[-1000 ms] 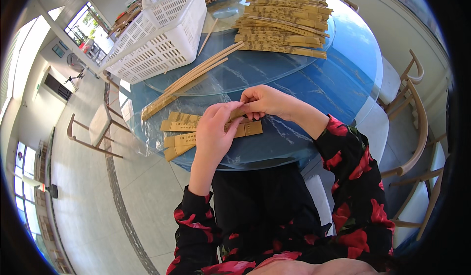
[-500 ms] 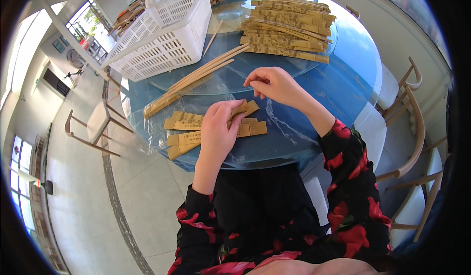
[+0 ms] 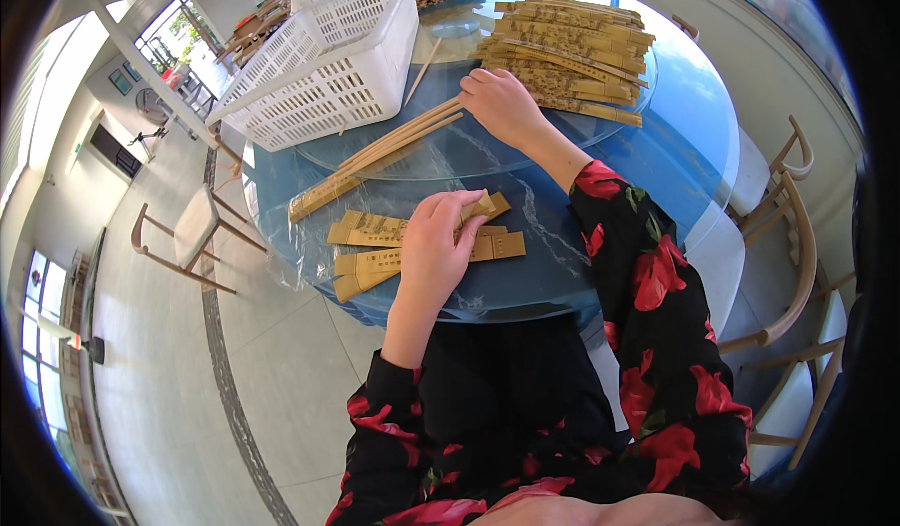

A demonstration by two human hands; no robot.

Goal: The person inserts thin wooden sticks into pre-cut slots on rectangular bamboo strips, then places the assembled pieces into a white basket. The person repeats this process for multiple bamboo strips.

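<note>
Bamboo is the stuff of nearly everything on this round blue counter (image 3: 656, 160), seen from the head camera looking down at a person in a black top with red flowers. Left hand (image 3: 439, 249) lies palm down on a small bundle of flat bamboo slips (image 3: 375, 245) at the near edge of the counter, its fingers curled over the upper slip and thumb tucked against it, so the grip is closed lightly around that slip's right end, pressing it to the rest. These slips rest on a sheet of clear plastic wrap (image 3: 300, 254) that hangs over the counter's rim. Right hand (image 3: 502, 104) is stretched farther away, onto the raised glass turntable (image 3: 469, 151) at the middle of the counter, fingers bent down onto the near edge of a large stack of bamboo slips (image 3: 572, 57); whether it pinches one slip or only touches the stack cannot be told. Between the two hands lies a long bundle of thin bamboo sticks (image 3: 375, 156), slanting from the turntable down toward the left and crossing its edge. A white plastic basket (image 3: 328, 62) with a latticed wall stands on the far left of the turntable, one single stick (image 3: 422, 57) leaning just beside it. Beyond the counter stand wooden chairs (image 3: 778, 235) on the right and another wooden chair (image 3: 183, 235) on the pale tiled floor (image 3: 169, 385) at the left.
</note>
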